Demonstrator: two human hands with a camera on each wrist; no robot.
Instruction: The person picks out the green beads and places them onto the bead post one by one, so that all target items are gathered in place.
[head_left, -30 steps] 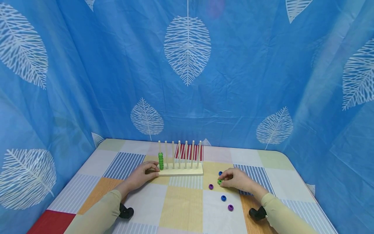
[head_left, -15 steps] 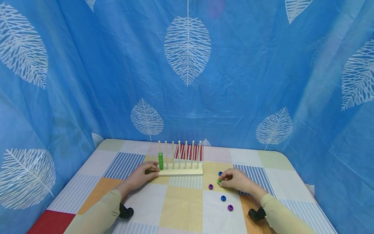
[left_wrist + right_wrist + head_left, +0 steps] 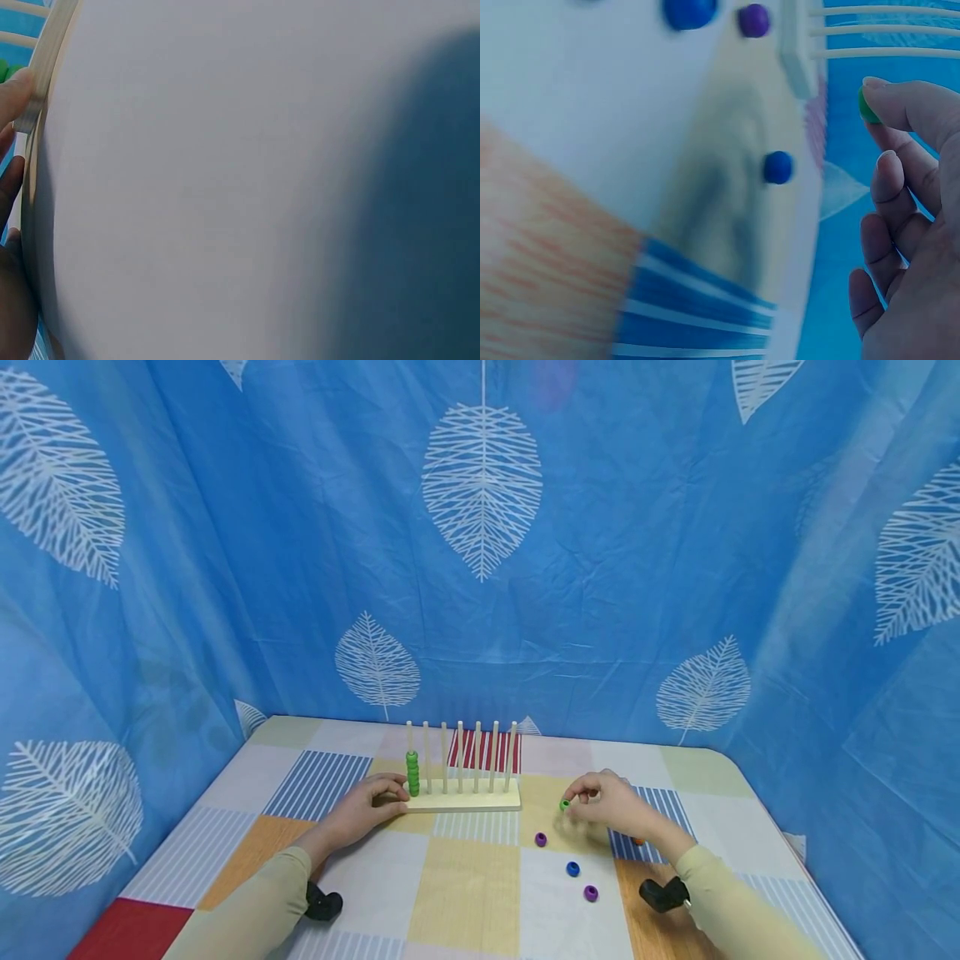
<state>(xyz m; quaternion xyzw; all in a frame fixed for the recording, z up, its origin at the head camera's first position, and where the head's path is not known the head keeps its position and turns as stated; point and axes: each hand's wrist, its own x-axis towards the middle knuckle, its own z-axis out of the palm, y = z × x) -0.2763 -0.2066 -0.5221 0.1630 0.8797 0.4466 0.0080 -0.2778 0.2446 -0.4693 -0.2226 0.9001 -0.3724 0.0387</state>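
A wooden peg stand (image 3: 468,805) with a row of upright pegs is on the table. Its leftmost peg carries a stack of green beads (image 3: 413,774); the other pegs are bare. My left hand (image 3: 364,807) holds the stand's left end, the thumb against the base (image 3: 46,67) in the left wrist view. To the right, my right hand (image 3: 613,803) pinches a green bead (image 3: 565,806) between thumb and index finger, raised off the table. In the right wrist view that bead (image 3: 868,107) is partly covered by the thumb, and the other fingers are loosely bent.
Loose beads lie right of the stand: a purple one (image 3: 541,839), a blue one (image 3: 573,868) and a second purple one (image 3: 591,893). Another blue bead (image 3: 778,167) shows in the right wrist view. An orange bead (image 3: 638,841) is partly hidden under my right wrist.
My right hand has lifted the green bead from the table, moving it slightly up and away. An orange bead has come into sight beneath the wrist. The left hand and stand stay put.
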